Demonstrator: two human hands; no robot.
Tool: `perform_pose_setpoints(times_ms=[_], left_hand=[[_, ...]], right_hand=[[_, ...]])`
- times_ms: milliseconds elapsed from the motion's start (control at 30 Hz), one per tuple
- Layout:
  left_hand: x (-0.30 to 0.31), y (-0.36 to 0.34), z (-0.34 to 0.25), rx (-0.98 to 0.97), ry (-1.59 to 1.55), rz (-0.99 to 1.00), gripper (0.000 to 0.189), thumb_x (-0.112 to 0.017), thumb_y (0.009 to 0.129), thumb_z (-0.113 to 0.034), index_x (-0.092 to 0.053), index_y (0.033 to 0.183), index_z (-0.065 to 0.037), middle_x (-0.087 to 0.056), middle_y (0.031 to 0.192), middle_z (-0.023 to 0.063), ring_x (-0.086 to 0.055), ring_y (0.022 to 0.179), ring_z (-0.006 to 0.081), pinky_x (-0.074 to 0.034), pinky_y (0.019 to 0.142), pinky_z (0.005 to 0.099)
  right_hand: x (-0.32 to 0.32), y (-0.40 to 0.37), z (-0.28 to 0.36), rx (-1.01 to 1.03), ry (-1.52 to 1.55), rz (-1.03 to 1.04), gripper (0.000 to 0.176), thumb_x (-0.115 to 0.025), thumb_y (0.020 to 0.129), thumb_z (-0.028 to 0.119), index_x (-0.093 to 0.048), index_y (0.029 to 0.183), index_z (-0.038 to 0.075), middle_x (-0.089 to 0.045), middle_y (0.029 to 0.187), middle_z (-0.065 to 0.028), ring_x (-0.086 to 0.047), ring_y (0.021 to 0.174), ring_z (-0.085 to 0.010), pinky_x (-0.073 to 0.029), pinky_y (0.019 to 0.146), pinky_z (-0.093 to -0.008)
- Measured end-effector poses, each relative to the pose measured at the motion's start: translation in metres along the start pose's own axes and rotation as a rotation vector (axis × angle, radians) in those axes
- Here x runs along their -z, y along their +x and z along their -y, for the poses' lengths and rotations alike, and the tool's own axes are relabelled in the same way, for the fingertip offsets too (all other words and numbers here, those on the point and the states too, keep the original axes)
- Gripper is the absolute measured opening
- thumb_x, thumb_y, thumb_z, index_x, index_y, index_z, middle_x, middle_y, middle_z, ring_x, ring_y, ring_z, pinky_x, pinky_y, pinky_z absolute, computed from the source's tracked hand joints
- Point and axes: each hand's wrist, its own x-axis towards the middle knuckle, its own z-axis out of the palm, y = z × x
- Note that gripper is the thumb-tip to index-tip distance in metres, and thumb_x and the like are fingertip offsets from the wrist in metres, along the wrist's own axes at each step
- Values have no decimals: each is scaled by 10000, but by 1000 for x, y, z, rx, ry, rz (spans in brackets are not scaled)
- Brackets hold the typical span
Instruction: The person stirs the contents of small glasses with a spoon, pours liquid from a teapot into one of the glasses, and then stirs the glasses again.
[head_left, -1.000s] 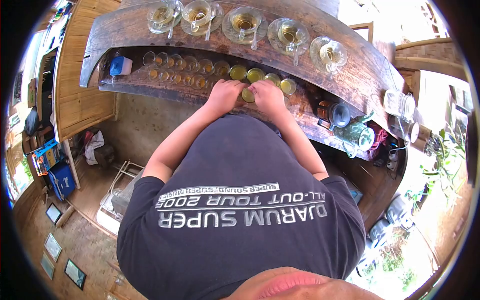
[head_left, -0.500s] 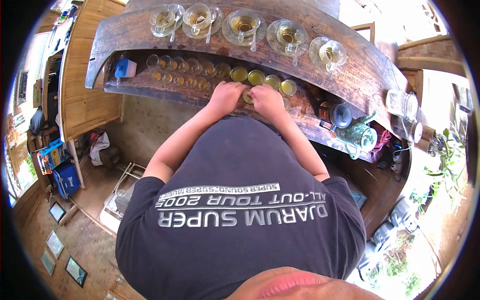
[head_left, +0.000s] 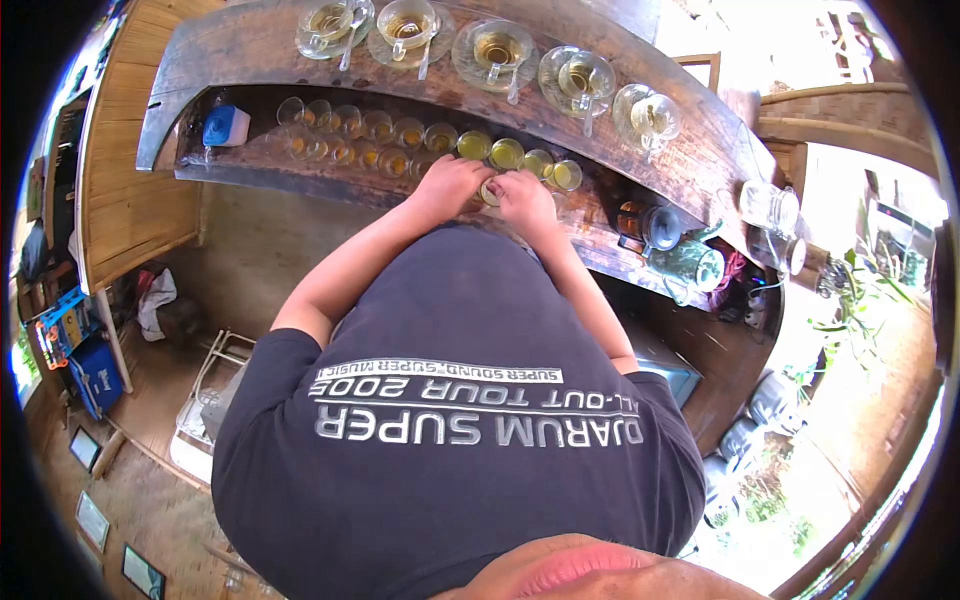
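My left hand [head_left: 455, 185] and my right hand [head_left: 525, 203] meet at a small glass [head_left: 489, 191] with yellow-green contents in the front row. Fingers of both hands are closed around its rim, partly hiding it. Just behind stand more small glasses with yellow-green drink [head_left: 507, 154], several in the back row. Leftward, both rows continue with small glasses of amber or brown contents [head_left: 394, 163]. Another glass [head_left: 562, 204] is partly hidden beside my right hand.
On the raised wooden counter [head_left: 230, 62] stand several glass cups on saucers with spoons [head_left: 495, 47]. A blue-and-white container [head_left: 226, 126] sits at the shelf's left end. A dark-lidded jug [head_left: 660, 229], a greenish glass pitcher [head_left: 690, 265] and glass jars [head_left: 768, 207] stand right.
The whole view has shifted a little, with the counter and glasses now further left. Both hands stay at the same small glass, their fingers barely changed.
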Motion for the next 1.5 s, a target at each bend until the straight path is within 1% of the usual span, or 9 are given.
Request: perform_pose_setpoints(times_ms=[67,267,367,600,667,867,1200,1267,1500], left_hand=[[2,2,5,-21,-21,49,661,-993,756,-290,-767,1359,-140,-799,1192,54,-759,1180,291,-552,953,482],[-1,6,17,-114,-19,27,600,-988,768,-292,-782,1310,-140,-802,1129,42,-774,1135,288,-561,933,479],[-5,8,22,-144,-9,25,532,-970,781,-285,-785,1254,-129,-802,1104,53,-781,1096,299,-573,892,482],[4,10,27,-235,-68,-12,419,-927,795,-259,-767,1149,-102,-790,1044,93,-780,1033,336,-584,831,499],[7,8,26,-216,-38,12,391,-906,795,-232,-770,1135,-96,-783,1005,96,-779,1013,348,-584,824,505],[12,11,27,-254,-97,-40,378,-881,802,-243,-771,1135,-103,-784,996,91,-779,1015,356,-585,827,514],[15,12,29,-273,-44,16,365,-853,832,-239,-798,1168,-108,-796,1010,85,-788,1014,342,-599,828,506],[14,13,30,-278,-42,3,371,-852,838,-253,-800,1176,-107,-798,1013,80,-789,1012,338,-601,829,504],[13,16,28,-264,-46,39,447,-893,806,-270,-803,1212,-104,-801,1027,78,-789,1023,331,-604,846,498]], right_hand=[[0,-4,3,-10,74,75,138,-769,1032,196,-808,1014,65,-789,980,-140,-736,1002,-392,-591,882,-519],[-9,-2,12,-105,-22,-118,156,-753,1052,237,-796,1004,95,-781,1003,-105,-730,1008,-374,-600,880,-520],[-14,-8,17,-157,-53,6,175,-748,1065,253,-806,1025,93,-780,1007,-115,-732,1022,-381,-600,886,-524],[-21,-9,33,-301,-60,-143,187,-738,1061,217,-810,1074,45,-798,1040,-168,-740,1048,-415,-588,914,-536],[-24,-13,35,-319,-37,-28,183,-728,1069,207,-811,1076,44,-798,1052,-165,-737,1048,-416,-588,911,-531],[-28,-10,39,-260,-103,-207,168,-745,1049,236,-791,1015,77,-774,1002,-134,-739,1017,-409,-601,861,-550],[-28,-16,45,-335,-57,-230,179,-740,1059,242,-801,1032,76,-790,1019,-140,-749,1031,-404,-608,877,-537],[-30,-20,42,-381,-27,-118,187,-731,1069,250,-806,1034,82,-800,1041,-142,-750,1050,-404,-609,875,-540],[-28,-16,43,-388,-50,-236,175,-726,1068,241,-813,1042,91,-809,1053,-145,-758,1040,-415,-607,878,-550]])
